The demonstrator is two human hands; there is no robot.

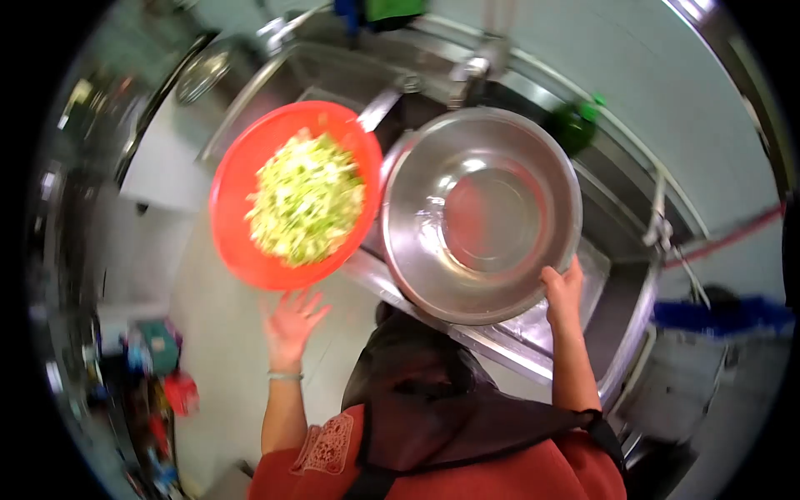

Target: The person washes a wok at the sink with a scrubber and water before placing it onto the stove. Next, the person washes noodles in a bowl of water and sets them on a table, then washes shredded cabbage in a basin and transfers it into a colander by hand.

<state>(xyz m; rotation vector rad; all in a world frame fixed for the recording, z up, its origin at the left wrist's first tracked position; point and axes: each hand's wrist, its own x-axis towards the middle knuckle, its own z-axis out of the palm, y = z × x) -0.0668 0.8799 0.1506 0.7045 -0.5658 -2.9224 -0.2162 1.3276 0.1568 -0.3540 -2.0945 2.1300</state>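
A red plastic basin (pixel 229 212) holds a heap of shredded pale-green vegetable (pixel 307 200) that looks like cabbage. My left hand (pixel 292 325) is just below its near rim, palm up with fingers spread; whether the fingertips touch the rim I cannot tell. To the right is a wide stainless steel bowl (pixel 492 218), tilted toward me, with some wet shine and no food in it. My right hand (pixel 564 292) grips its lower right rim, thumb on the inside. The two vessels are side by side, and what bears the red basin's weight is hidden.
A steel sink (pixel 621 333) runs behind and under the bowl, with a tap (pixel 477 67) at the wall. A green bottle (pixel 575 125) stands at the back right. A white board or counter (pixel 162 162) lies to the left, and several items crowd the floor at lower left.
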